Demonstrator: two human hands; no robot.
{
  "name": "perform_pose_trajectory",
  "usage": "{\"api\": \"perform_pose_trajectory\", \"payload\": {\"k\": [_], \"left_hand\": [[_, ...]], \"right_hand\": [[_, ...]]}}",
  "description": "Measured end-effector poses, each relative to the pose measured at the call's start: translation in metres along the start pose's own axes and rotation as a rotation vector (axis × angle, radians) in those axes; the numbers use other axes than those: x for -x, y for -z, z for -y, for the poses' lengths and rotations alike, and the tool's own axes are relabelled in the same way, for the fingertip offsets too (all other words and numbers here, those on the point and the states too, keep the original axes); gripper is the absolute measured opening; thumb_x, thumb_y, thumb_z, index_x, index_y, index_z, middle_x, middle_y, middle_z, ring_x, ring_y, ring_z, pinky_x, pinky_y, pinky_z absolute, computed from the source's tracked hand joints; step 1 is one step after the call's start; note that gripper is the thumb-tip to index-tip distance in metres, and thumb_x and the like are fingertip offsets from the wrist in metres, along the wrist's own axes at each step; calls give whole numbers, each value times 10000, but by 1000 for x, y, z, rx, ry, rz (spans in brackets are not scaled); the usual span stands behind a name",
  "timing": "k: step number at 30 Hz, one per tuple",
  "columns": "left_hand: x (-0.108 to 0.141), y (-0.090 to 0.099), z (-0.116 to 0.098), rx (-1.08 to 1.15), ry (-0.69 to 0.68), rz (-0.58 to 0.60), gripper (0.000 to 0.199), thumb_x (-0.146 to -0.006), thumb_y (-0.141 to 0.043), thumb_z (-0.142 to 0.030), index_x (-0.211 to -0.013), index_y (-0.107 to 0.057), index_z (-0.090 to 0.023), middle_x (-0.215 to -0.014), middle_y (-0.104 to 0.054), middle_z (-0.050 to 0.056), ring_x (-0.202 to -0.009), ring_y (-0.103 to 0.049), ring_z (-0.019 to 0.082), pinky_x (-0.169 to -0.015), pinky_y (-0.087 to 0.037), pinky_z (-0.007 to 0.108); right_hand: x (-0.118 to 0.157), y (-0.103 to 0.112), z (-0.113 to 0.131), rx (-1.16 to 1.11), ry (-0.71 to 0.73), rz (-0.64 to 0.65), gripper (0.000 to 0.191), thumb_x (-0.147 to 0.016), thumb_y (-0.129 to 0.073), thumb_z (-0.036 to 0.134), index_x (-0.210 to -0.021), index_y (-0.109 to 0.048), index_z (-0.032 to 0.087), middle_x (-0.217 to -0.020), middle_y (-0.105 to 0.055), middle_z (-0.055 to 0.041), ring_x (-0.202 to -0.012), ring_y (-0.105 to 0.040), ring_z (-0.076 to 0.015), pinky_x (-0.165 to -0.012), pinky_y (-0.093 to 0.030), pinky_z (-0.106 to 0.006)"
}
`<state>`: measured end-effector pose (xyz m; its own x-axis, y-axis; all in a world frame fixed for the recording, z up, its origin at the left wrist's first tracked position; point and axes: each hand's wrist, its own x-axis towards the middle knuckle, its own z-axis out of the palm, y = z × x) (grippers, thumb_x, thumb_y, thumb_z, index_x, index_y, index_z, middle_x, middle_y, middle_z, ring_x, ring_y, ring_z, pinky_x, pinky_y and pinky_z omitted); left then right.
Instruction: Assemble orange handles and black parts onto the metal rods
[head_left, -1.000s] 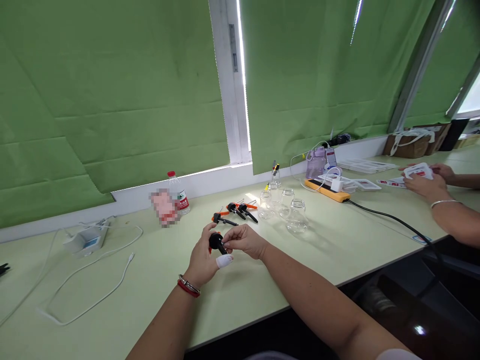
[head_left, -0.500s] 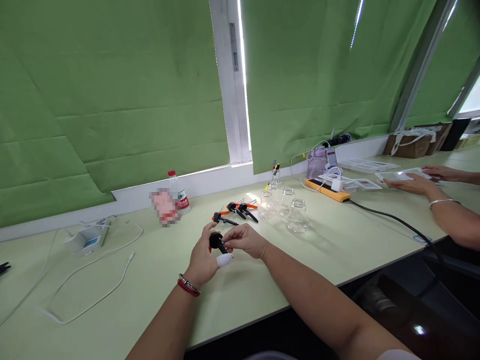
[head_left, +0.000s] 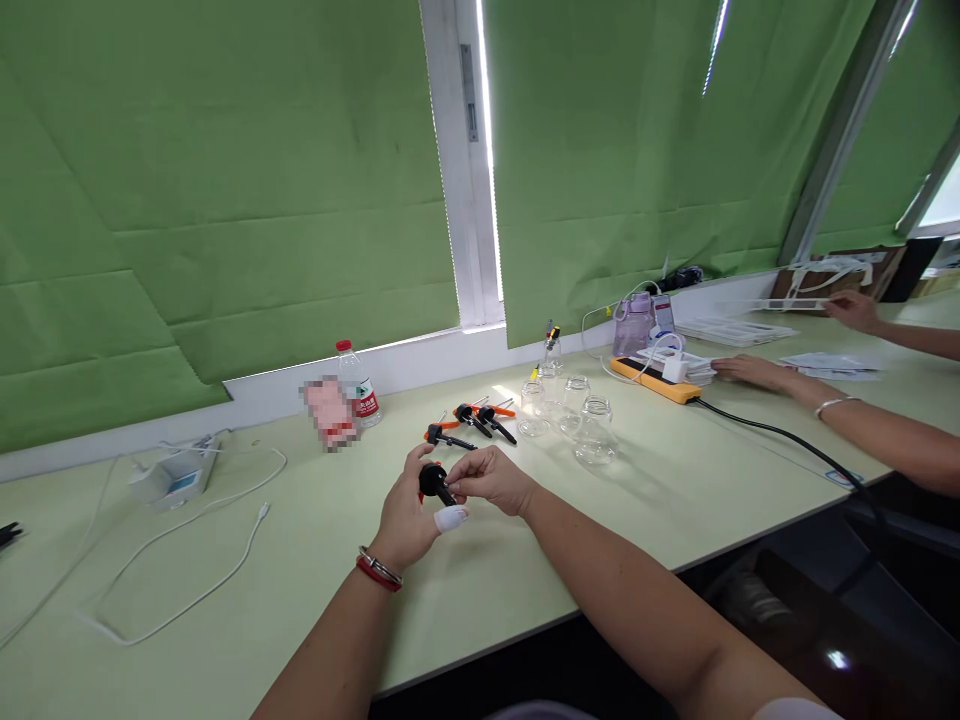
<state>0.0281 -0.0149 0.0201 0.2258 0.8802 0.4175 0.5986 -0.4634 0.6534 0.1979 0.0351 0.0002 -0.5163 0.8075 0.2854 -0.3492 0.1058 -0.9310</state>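
Note:
My left hand (head_left: 409,515) is wrapped round a black part with a round head and a short stem (head_left: 430,478); its thumb has a white covering. The fingertips of my right hand (head_left: 491,480) pinch at the stem side of that part, and whatever small piece they hold is too small to make out. Just beyond my hands lie several similar black-and-orange parts (head_left: 448,437) with thin metal rods. To their right, several clear glass jars (head_left: 596,432) stand without lids.
A water bottle with a red cap (head_left: 366,395) stands by the wall. White cables (head_left: 217,590) and a white power strip (head_left: 184,475) lie left. An orange power strip (head_left: 654,380) sits right, before a purple bottle (head_left: 632,325). Another person's hands (head_left: 754,372) handle flat white frames.
My two hands and the black part stay almost still. At right, the other person's hands have moved apart, one toward the stacked frames, the other lifting a flat frame farther back.

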Motion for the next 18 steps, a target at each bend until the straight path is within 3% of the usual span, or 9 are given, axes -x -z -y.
{"api": "perform_pose_trajectory", "payload": {"k": [18], "left_hand": [[0, 2, -3, -28, 32, 13, 814, -619, -718, -437, -1295, -294, -277, -1071, -569, 50, -906, -586, 222, -821, -459, 395]], "right_hand": [[0, 0, -2, 3, 2, -7, 229, -552, -815, 258, -733, -738, 142, -609, -679, -24, -521, -602, -122, -574, -484, -283]]}}
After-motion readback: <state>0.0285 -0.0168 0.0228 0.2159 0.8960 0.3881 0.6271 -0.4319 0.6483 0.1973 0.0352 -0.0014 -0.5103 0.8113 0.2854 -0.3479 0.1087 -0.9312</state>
